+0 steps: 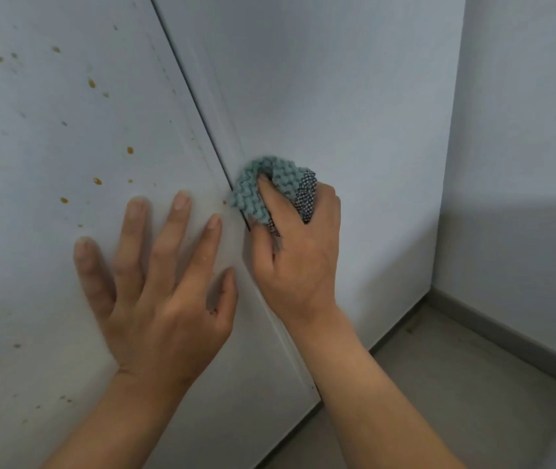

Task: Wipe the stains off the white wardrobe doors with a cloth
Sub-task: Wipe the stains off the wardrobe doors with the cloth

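- The left hand (pixel 154 286) lies flat on the left wardrobe door (pixel 33 231). Its fingers (pixel 173 231) are straight, spread wide and hold nothing.
- Just beside it at 3 o'clock, the right hand (pixel 298 252) grips a bunched cloth (pixel 270 187), with its fingers curled round it.
- The cloth is teal with a dark checked part. It sits at 12 o'clock of the right hand, pressed on the dark seam (pixel 188 86) where the two doors meet.
- Brown stains (pixel 91 83) are scattered over the left door, from 7 to 12 o'clock of the left hand. One small spot (pixel 224 202) lies just beside the cloth at 9 o'clock.
- The right wardrobe door (pixel 337 96) shows a smooth white face at 12 to 1 o'clock of the cloth.
- A grey floor (pixel 456 401) lies at 4 o'clock of the view.
- A grey skirting board (pixel 507 336) runs along the foot of a pale wall (pixel 523 130) at 3 o'clock and meets the wardrobe in a corner.
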Demonstrator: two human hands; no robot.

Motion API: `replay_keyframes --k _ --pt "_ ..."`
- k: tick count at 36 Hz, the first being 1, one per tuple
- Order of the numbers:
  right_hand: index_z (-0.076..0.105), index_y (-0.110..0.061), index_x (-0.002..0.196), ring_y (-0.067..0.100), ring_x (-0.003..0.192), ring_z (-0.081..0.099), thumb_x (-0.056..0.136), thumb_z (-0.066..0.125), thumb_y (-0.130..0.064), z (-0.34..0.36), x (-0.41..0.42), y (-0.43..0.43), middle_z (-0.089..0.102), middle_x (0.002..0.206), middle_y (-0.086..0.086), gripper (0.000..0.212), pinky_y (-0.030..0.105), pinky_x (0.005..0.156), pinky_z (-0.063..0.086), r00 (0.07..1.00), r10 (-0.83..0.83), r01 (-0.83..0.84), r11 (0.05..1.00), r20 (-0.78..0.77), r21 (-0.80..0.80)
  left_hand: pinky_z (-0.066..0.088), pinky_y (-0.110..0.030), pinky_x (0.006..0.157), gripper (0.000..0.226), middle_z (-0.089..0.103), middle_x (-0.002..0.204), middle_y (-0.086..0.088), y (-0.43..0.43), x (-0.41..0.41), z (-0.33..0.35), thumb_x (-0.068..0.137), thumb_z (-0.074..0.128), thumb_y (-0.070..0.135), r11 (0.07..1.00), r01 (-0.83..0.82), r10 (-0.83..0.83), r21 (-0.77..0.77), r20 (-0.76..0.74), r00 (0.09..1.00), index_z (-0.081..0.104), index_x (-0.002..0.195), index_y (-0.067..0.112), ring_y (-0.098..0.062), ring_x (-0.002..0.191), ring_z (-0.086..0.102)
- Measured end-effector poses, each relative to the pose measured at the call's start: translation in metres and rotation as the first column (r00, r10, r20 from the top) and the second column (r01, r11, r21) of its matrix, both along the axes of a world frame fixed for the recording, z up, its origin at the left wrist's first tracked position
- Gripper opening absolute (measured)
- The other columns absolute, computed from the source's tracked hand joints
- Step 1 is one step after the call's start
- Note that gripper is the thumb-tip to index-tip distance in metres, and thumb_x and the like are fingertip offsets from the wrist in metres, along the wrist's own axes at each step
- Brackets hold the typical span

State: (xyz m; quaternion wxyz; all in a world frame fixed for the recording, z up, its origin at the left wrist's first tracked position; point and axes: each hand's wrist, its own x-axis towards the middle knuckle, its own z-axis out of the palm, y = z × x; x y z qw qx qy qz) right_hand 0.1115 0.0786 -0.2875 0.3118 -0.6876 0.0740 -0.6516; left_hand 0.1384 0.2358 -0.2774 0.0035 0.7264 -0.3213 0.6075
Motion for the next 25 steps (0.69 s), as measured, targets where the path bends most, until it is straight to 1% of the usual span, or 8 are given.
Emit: replay_keyframes --k 7,10,12,16,19,22,24,25 --pt "0.061 -0.015 0.132 0.039 0.103 0.058 0.088 0.062 -0.009 -0.118 0.001 0.012 0.046 0.123 0.013 0.044 0.048 0.086 0.054 0.997 -0.042 0.048 0.993 -0.058 0.104 0.009 -0.057 0.125 0.049 0.048 0.158 -0.006 -0.001 -0.001 0.0 0.092 0.068 0.037 1.0 0.022 -0.022 0.003 -0.003 1.0 0.067 0.137 0.019 -0.034 0.152 0.032" --pt "0.065 -0.013 0.131 0.035 0.103 0.06 0.086 0.064 -0.007 -0.151 -0.01 0.01 0.05 0.119 0.016 0.045 0.049 0.084 0.055 0.993 0.009 0.011 0.986 -0.116 0.167 0.017 -0.064 0.119 0.049 0.048 0.158 -0.005 0.0 -0.001 0.0 0.093 0.067 0.036 0.999 0.046 -0.046 -0.001 -0.029 0.998 0.066 0.139 0.018 -0.034 0.152 0.032" --pt "0.07 -0.008 0.124 0.03 0.102 0.061 0.089 0.065 -0.011 -0.144 -0.014 -0.003 0.054 0.114 0.018 0.035 0.047 0.085 0.056 0.998 0.028 -0.012 0.971 -0.062 0.238 0.024 -0.069 0.114 0.049 0.049 0.157 -0.006 -0.001 -0.001 0.0 0.093 0.067 0.036 0.998 0.062 -0.062 -0.008 -0.05 0.997 0.065 0.139 0.017 -0.034 0.152 0.032" --pt "0.069 -0.003 0.124 0.014 0.112 0.056 0.096 0.062 -0.013 -0.086 -0.012 -0.043 0.05 0.121 0.013 0.03 0.027 0.096 0.054 0.997 -0.047 0.008 0.84 0.057 0.542 0.038 -0.08 0.099 0.052 0.043 0.161 -0.003 0.0 0.001 -0.003 0.095 0.065 0.037 0.993 0.113 -0.114 -0.016 -0.129 0.985 0.06 0.143 0.018 -0.03 0.155 0.024" --pt "0.068 -0.001 0.123 0.01 0.11 0.053 0.097 0.061 -0.011 -0.066 0.004 -0.066 0.046 0.121 0.007 0.029 0.006 0.093 0.045 0.999 -0.031 0.004 0.793 0.034 0.609 0.042 -0.079 0.096 0.056 0.033 0.167 0.002 -0.002 0.003 -0.006 0.097 0.063 0.038 0.992 0.126 -0.124 0.001 -0.182 0.976 0.052 0.149 0.02 -0.027 0.158 0.018" --pt "0.071 -0.001 0.118 0.003 0.109 0.055 0.094 0.058 -0.019 -0.084 0.018 -0.062 0.048 0.118 0.008 0.033 0.016 0.101 0.043 0.997 -0.068 0.035 0.763 0.026 0.646 0.038 -0.081 0.098 0.056 0.032 0.166 0.001 -0.004 0.001 -0.009 0.097 0.064 0.038 0.993 0.116 -0.111 0.014 -0.199 0.974 0.052 0.149 0.019 -0.026 0.158 0.017" --pt "0.072 -0.001 0.112 -0.001 0.11 0.055 0.093 0.059 -0.019 -0.107 0.022 -0.052 0.053 0.118 0.012 0.029 0.018 0.103 0.043 0.993 -0.117 0.067 0.641 0.011 0.764 0.034 -0.082 0.1 0.054 0.035 0.164 -0.003 -0.006 0.0 -0.012 0.097 0.065 0.036 0.993 0.114 -0.106 0.036 -0.183 0.977 0.056 0.146 0.017 -0.028 0.157 0.02" --pt "0.072 -0.001 0.11 0.01 0.111 0.057 0.093 0.06 -0.019 -0.117 0.022 -0.047 0.054 0.117 0.014 0.027 0.024 0.104 0.044 0.991 -0.135 0.081 0.548 -0.008 0.832 0.031 -0.082 0.102 0.053 0.036 0.164 -0.005 -0.007 -0.001 -0.014 0.096 0.066 0.035 0.993 0.11 -0.101 0.046 -0.174 0.98 0.059 0.145 0.016 -0.029 0.156 0.022"
